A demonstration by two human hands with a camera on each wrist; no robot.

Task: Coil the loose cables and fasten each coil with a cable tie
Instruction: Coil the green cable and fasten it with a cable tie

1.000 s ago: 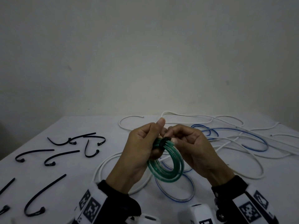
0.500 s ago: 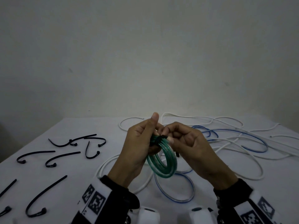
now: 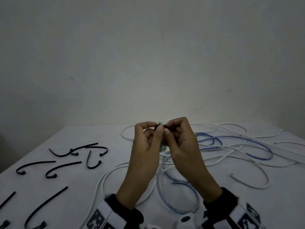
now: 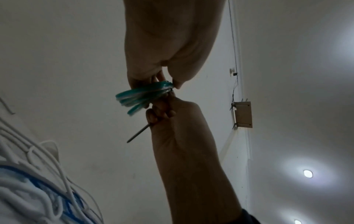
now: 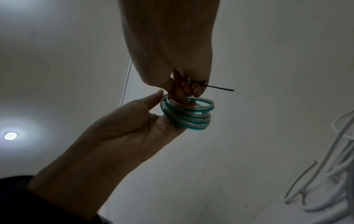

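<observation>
I hold the green coil (image 5: 188, 114) raised above the desk (image 3: 102, 139), my left hand (image 3: 145, 151) gripping its turns. My right hand (image 3: 179, 142) pinches the black cable tie (image 5: 220, 87) at the coil's top; spare ties (image 3: 62, 167) lie left.
</observation>
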